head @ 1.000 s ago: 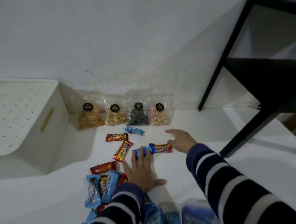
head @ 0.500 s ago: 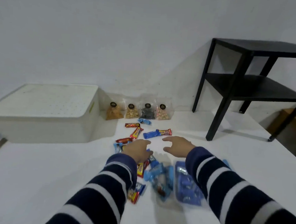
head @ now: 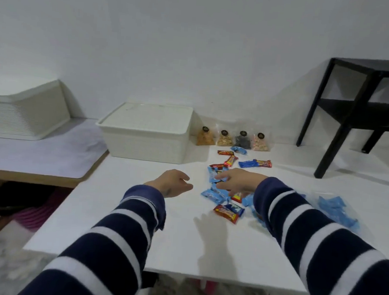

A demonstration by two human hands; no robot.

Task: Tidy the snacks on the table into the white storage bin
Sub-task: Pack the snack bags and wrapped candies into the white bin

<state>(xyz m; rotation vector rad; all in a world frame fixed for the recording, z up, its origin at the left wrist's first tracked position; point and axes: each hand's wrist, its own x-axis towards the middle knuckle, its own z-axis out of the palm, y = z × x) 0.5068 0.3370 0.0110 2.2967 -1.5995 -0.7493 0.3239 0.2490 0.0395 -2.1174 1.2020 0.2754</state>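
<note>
Now, view: I've pulled my head back since a second ago, so the whole table (head: 120, 222) and the bin (head: 148, 142) show, where before I was close over the wrappers.
Left hand (head: 171, 187): it has left the pile and hangs over bare table, well left of the snacks, fingers loosely curled, nothing in them.
Right hand (head: 238, 180): it has drawn back from the far bars and hovers over the near pile (head: 222, 194), fingers spread and empty as far as I can see; whether they touch a wrapper I can't tell.
Bin: at the back left of the table, its lid on, nothing inside yet that I can see.
Snacks: all on the table. Four clear bags (head: 234, 139) stand along the wall just right of the bin, loose bars (head: 255, 163) lie in front of them, and a blue pack (head: 335, 208) sits right of my sleeve.
Meaning: I judge nothing is packed yet; the lid likely has to come off first, and my left hand is the nearer one for that.
</note>
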